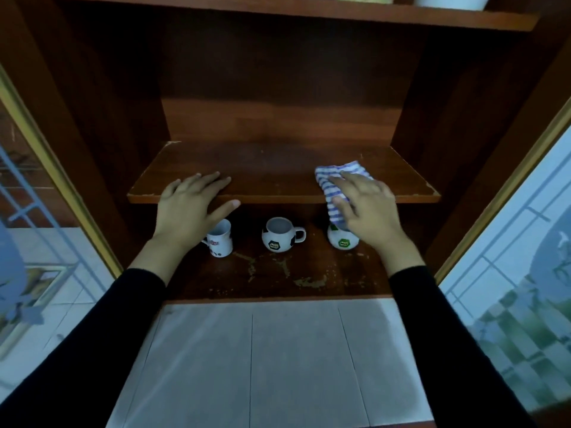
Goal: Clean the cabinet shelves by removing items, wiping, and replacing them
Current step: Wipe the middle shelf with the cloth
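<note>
Fingers [213,180] flat on brown cabinet shelf [278,168]

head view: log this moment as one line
step: wipe middle shelf | left hand: flat on shelf edge | right hand: presses striped cloth on shelf | lower shelf: three mugs

The shelf [278,168] is dark reddish wood with a dull, matt finish, its front edge chipped pale in places. The lower shelf [278,273] is the same wood, worn into pale, rough patches. The cloth [336,171] is soft woven fabric, striped blue and white. The mugs [279,234] are glossy white ceramic with printed marks. The doors [509,257] are shiny glass in gold-toned frames [502,196].
</note>
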Available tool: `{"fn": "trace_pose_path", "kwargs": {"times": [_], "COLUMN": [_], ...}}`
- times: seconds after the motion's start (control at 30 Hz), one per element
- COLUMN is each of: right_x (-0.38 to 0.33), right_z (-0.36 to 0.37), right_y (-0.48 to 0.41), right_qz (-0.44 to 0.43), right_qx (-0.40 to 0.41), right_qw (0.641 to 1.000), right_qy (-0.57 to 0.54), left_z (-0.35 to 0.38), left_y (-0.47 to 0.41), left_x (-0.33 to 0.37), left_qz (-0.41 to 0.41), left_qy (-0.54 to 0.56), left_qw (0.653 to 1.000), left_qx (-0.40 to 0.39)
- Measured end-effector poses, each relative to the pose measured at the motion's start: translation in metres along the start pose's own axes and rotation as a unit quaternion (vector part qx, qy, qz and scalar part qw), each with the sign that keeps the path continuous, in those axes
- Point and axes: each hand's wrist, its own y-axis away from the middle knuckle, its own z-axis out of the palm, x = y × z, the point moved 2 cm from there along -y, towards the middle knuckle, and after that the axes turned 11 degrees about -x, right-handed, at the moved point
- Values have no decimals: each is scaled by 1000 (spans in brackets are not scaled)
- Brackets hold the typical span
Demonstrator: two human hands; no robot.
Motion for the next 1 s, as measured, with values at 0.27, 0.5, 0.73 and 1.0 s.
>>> {"fn": "trace_pose_path", "kwargs": {"times": [0.27,0.5,0.73,1.0], "right_x": [-102,56,-20,-10], "right_z": [15,-7,10,9], "right_y": [-33,19,0,0], "right_qz": [-81,22,5,-17], "right_qx": [4,19,40,10], "right_qw": [996,999,998,999], "right_qy": [46,35,44,50], "left_z": [17,22,24,22], "left_y": [-7,-10,-9,-8], "left_x": [32,39,45,38], "left_qz": [33,31,32,29], "left_qy": [-20,-24,-12,-16], "left_qw": [998,997,996,996], "left_qx": [55,70,85,78]}}
